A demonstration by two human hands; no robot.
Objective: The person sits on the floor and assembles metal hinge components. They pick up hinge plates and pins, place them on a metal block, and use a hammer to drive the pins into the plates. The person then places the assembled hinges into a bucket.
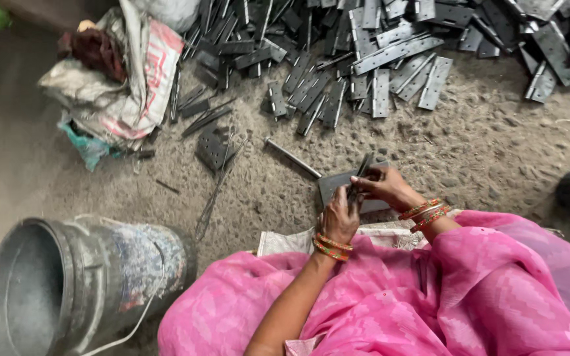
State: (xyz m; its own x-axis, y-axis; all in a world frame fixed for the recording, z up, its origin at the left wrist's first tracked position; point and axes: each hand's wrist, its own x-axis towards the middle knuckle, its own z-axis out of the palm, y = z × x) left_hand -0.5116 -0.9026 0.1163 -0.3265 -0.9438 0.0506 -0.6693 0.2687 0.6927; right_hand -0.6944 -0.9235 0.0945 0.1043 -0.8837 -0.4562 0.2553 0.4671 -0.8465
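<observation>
Head view: both my hands, left hand [340,217] and right hand [380,184], pinch a stiff, sharp-edged metal hinge [359,179]; it looks best gripped by its flat leaves.

1. Our left hand [340,217] covers part of the small metal piece [357,179], so we cannot tell its shape.
2. The hinge pile [390,46] and bucket [67,283] run off the frame's edges.

One head-worn camera looks steeply down, close above the floor [483,151]
</observation>
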